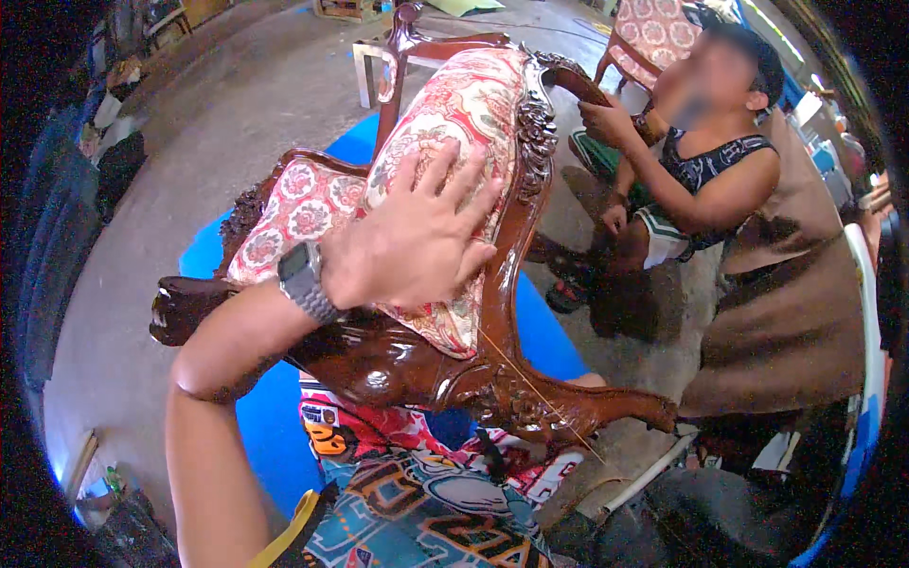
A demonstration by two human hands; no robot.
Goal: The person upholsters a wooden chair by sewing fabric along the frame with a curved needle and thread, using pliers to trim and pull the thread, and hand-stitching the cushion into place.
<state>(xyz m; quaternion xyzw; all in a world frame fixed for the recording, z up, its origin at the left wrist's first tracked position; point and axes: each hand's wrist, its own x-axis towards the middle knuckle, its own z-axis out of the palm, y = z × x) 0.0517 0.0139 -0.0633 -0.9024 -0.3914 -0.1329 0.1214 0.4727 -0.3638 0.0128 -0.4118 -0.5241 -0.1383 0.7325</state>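
A carved dark-wood chair (511,275) with glossy varnish lies tipped over in front of me. Red and cream floral upholstery covers its padded back (473,95) and another panel (303,213) to the left. My left hand (407,237), a metal watch (308,279) on its wrist, lies flat on the padded back with fingers spread. It grips nothing. From the lower corner of the padding, a thin light cord (530,383) runs down across the carved rail. My right hand does not show.
A blue surface (204,251) lies under the chair. At the right a co-worker (705,180) sits, one hand at or close to the chair's frame. Beyond stands another floral chair (653,33). Brown material (776,331) hangs at right; dark folded material (66,246) lies left.
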